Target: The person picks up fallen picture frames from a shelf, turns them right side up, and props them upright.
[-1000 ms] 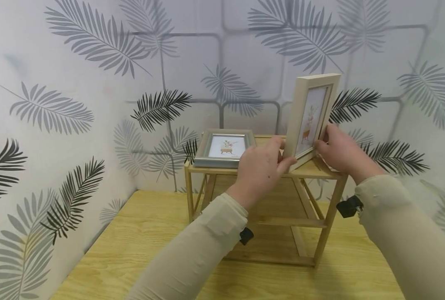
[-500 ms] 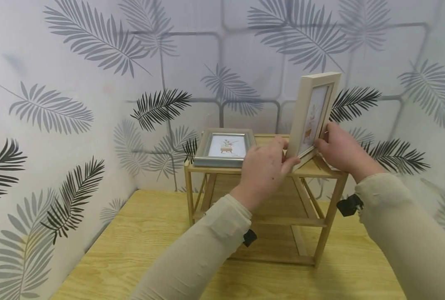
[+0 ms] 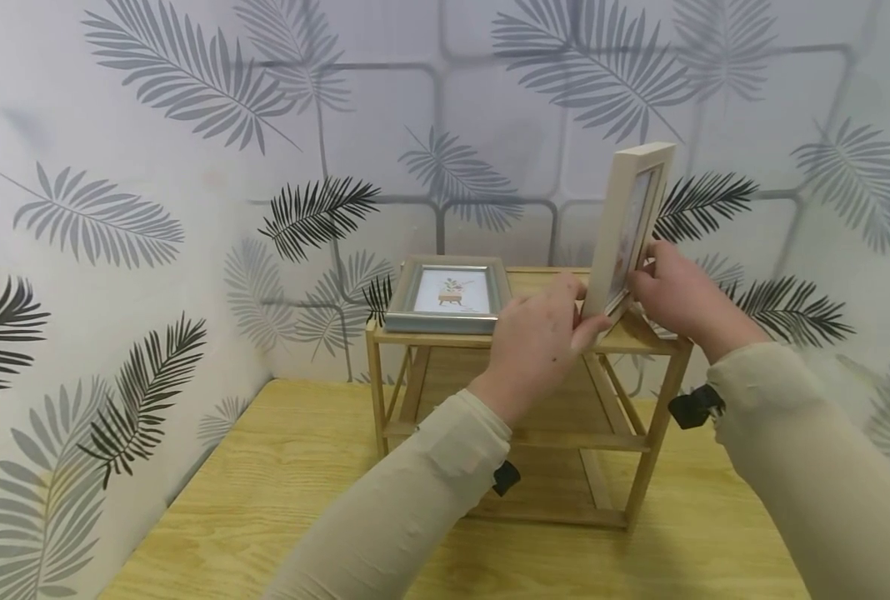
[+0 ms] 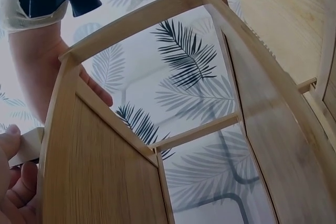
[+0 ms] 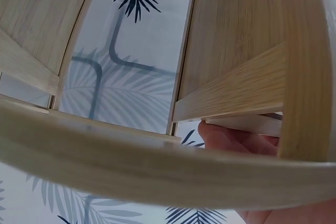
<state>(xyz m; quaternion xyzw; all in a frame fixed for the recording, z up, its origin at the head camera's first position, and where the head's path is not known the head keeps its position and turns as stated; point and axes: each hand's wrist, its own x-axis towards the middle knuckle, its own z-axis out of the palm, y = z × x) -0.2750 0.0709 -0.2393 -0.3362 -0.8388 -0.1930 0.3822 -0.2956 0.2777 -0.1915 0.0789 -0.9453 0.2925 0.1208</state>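
A cream picture frame (image 3: 616, 217) stands upright on the right part of the wooden shelf's top, turned nearly edge-on to the head view. My left hand (image 3: 535, 346) pinches its lower near corner between thumb and fingers. At the far edge, low down, my right hand (image 3: 685, 292) grips the frame. A grey-green picture frame (image 3: 452, 292) lies flat at the left of the top, picture facing up. In the left wrist view the left fingers (image 4: 16, 182) hold the frame's corner past the shelf's upright. The right wrist view shows right fingertips (image 5: 231, 140) behind the top rail.
The three-tier wooden shelf (image 3: 580, 440) stands on a yellow wood-grain table (image 3: 265, 492). Behind and to the left are walls with a leaf pattern (image 3: 385, 125). Slats and rails of the shelf fill much of both wrist views.
The cream frame has turned so its picture shows more narrowly, its near side shifting right. My left hand has moved slightly right with it; the right hand stays nearly in place.
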